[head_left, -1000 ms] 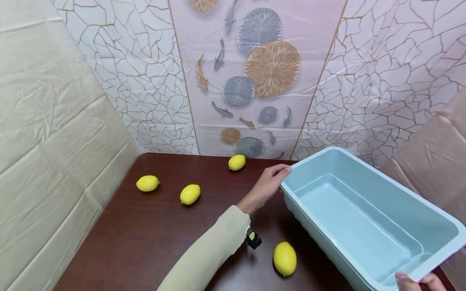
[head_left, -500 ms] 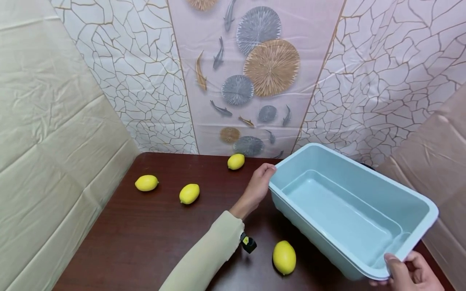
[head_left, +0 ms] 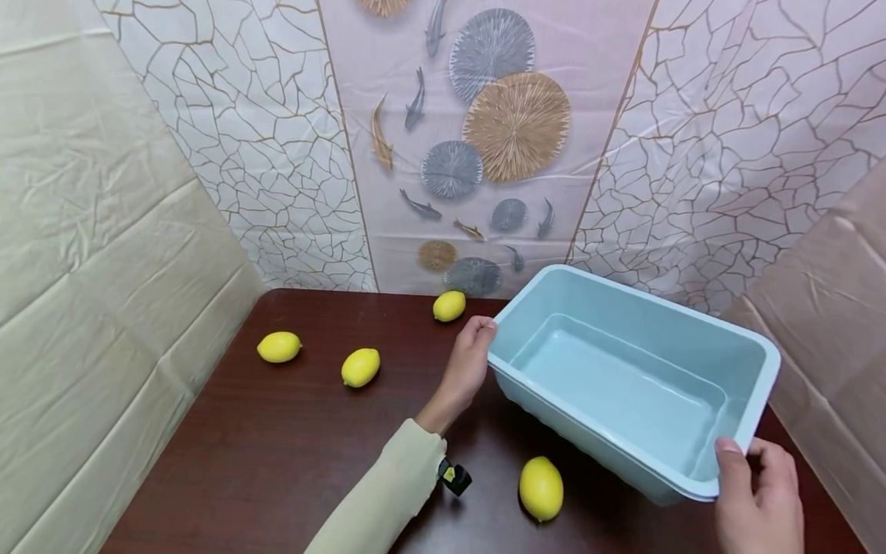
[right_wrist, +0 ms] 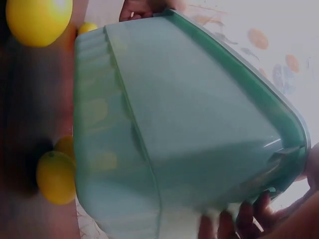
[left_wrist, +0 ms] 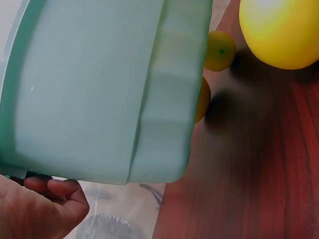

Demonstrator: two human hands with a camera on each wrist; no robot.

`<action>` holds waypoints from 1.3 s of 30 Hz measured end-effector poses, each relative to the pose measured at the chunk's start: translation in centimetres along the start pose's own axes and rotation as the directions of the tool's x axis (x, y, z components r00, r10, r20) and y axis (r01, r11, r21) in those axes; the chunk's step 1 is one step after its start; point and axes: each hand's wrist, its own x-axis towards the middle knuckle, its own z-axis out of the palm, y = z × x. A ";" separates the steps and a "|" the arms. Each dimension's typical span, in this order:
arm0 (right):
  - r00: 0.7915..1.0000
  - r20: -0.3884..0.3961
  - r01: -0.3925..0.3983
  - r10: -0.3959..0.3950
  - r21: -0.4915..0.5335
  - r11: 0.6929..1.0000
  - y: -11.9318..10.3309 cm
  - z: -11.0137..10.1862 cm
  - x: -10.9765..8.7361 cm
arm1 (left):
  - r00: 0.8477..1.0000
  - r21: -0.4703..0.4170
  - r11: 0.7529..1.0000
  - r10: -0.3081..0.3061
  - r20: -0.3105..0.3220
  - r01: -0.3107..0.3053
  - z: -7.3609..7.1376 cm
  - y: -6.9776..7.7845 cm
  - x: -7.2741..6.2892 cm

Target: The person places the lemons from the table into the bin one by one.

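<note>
A light blue plastic tub (head_left: 609,369), with nothing in it, is held between both hands over the right part of the table. My left hand (head_left: 462,365) grips the rim at its left end, fingertips hooked under the edge in the left wrist view. At the near right corner my right hand (head_left: 761,492) grips the rim, thumb on top and fingers below. One lemon (head_left: 541,488) lies just in front of the tub. Another lemon (head_left: 449,306) rests at the table's back edge, beyond my left hand. The tub's ribbed lower side (right_wrist: 99,129) faces the right wrist camera.
Two more lemons, a far-left lemon (head_left: 279,347) and a nearer lemon (head_left: 361,367), lie on the left of the dark brown table (head_left: 277,454). A patterned cloth (head_left: 429,154) hangs behind the table; beige cloth (head_left: 104,269) covers the sides.
Both hands have brought the tub leftward across the table, and it has turned slightly. More of my right hand has come into view. The lemons have stayed in place.
</note>
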 end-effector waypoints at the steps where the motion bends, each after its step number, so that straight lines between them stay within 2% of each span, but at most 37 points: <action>1: 1.000 0.009 0.020 -0.020 0.000 1.000 0.0 0.2 0.1 | 1.000 -0.006 1.000 0.002 -0.007 -0.002 -0.2 -0.1 -0.1; 3: 0.997 0.026 0.069 -0.069 0.009 0.998 -0.2 0.5 0.2 | 1.000 -0.016 1.000 0.010 -0.024 -0.010 -0.5 -0.1 -0.4; 9: 0.986 0.158 0.035 -0.060 0.154 0.987 -1.2 1.7 0.6 | 0.995 -0.033 0.999 0.041 -0.087 -0.044 -1.5 -0.3 -1.5; 13: 0.986 0.149 0.043 -0.077 0.220 0.975 -1.6 2.8 0.2 | 0.989 -0.031 0.998 0.058 -0.139 -0.063 -2.2 -0.7 -2.2; 18: 0.980 0.170 0.070 -0.107 0.215 0.974 -2.3 3.9 0.0 | 0.977 -0.050 0.997 0.041 -0.211 -0.052 -3.1 -1.1 -3.5; 21: 0.968 0.211 0.091 -0.132 0.194 0.977 -2.7 4.3 0.1 | 0.967 -0.059 0.997 0.031 -0.254 -0.048 -3.5 -1.2 -4.1; 25: 0.953 0.231 0.146 -0.197 0.219 0.965 -2.4 4.9 0.1 | 0.951 -0.057 0.997 0.031 -0.308 -0.051 -3.9 -1.2 -4.6; 29: 0.936 0.239 0.196 -0.260 0.261 0.945 -2.1 5.6 0.0 | 0.940 -0.034 0.999 0.015 -0.341 -0.028 -4.3 -1.1 -5.2; 32: 0.928 0.252 0.201 -0.273 0.278 0.939 -2.1 6.2 0.1 | 0.932 -0.002 1.000 0.004 -0.361 -0.005 -4.6 -1.0 -5.6; 35: 0.927 0.258 0.193 -0.273 0.297 0.935 -2.1 6.8 0.3 | 0.925 0.041 0.999 -0.009 -0.380 0.027 -4.7 -0.9 -6.0; 39: 0.927 0.257 0.183 -0.273 0.325 0.928 -2.0 7.5 0.4 | 0.905 0.129 0.988 -0.017 -0.425 0.080 -4.9 -0.7 -6.6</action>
